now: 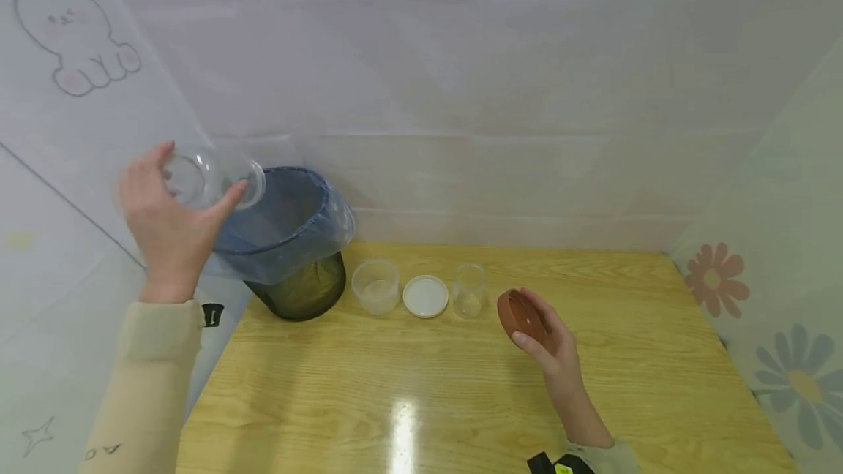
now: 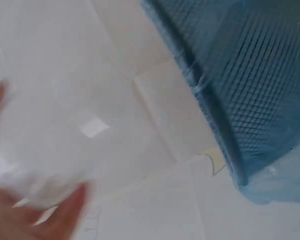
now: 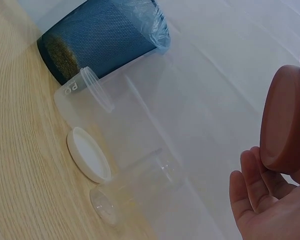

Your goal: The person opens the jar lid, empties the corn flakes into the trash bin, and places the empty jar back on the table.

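My left hand (image 1: pixel 165 222) grips a clear plastic cup (image 1: pixel 197 181), tipped on its side above the left rim of a mesh waste bin (image 1: pixel 309 284). In the left wrist view the fingers and cup are blurred. A blue bag (image 1: pixel 303 247) lines the bin. Over the right part of the table, my right hand (image 1: pixel 556 360) holds a round, shallow reddish-brown dish or lid (image 1: pixel 520 317) on edge between thumb and fingers. In the right wrist view, the flat face of this brown piece (image 3: pixel 282 117) shows.
Along the wooden table (image 1: pixel 461 393) stand a translucent tub (image 1: pixel 377 295), a round white lid (image 1: pixel 425 296) and a clear cylindrical cup (image 1: pixel 470 295), in a row right of the bin. Behind them rises a pale sheet-covered wall (image 1: pixel 527 130); printed panels flank both sides.
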Available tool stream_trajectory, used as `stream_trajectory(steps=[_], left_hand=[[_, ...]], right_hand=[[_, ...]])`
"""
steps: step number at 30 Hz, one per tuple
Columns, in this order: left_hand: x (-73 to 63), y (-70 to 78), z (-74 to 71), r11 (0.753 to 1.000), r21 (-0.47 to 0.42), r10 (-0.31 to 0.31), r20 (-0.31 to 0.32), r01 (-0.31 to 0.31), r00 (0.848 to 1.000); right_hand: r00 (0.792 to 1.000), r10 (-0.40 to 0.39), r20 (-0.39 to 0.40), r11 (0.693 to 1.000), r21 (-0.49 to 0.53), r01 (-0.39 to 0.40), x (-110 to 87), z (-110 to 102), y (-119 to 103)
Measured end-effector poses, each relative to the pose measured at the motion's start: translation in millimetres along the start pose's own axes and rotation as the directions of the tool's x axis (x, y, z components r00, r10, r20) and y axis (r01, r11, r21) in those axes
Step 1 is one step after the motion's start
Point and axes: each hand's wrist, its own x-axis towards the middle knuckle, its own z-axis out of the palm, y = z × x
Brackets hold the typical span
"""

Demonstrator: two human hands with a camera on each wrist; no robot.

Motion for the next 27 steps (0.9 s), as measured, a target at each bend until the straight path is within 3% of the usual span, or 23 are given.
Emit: stream_trajectory(steps=[1, 3, 5, 6, 11, 18, 23, 27], left_hand=[[-0.6, -0.4, 1.0, 0.999, 0.036, -0.012, 0.09, 0.008, 0.996], [-3.2, -1.9, 3.3, 0.994, 0.108, -0.045, 0.273, 0.015, 0.961], [-6.1, -2.9, 5.1, 0.986, 0.164, -0.079, 0.378, 0.017, 0.922], [-7.1, -3.7, 5.9, 0.984, 0.178, -0.09, 0.395, 0.02, 0.914], [-6.5, -6.3, 6.0, 0.988, 0.14, -0.116, 0.365, 0.069, 0.924], [-11.8, -4.6, 3.5, 0.982, 0.076, -0.187, 0.365, 0.172, 0.912], [-20.0, 0.3, 4.1, 0.96, -0.006, -0.261, 0.333, 0.279, 0.906], [-24.1, 5.0, 5.4, 0.935, -0.064, -0.32, 0.271, 0.348, 0.908]], right_hand=[[1.0, -0.001, 0.001, 1.0, -0.002, 0.001, 0.3, -0.2, -0.2], [1.0, -0.003, 0.004, 1.0, -0.004, 0.003, 0.7, -0.4, -0.8], [1.0, -0.004, 0.009, 1.0, -0.004, 0.004, 1.2, -0.3, -1.1], [1.0, -0.003, 0.01, 1.0, -0.003, 0.003, 1.5, -0.4, -1.1], [1.0, -0.013, 0.007, 1.0, 0.001, 0.013, 1.3, -1.0, -0.5], [1.0, -0.013, 0.008, 1.0, 0.008, 0.013, 1.6, -2.8, 0.4], [1.0, -0.011, 0.005, 1.0, -0.001, 0.011, 1.8, -3.1, 0.2], [1.0, 0.0, 0.004, 1.0, 0.001, 0.0, 1.4, -3.1, 0.1]])
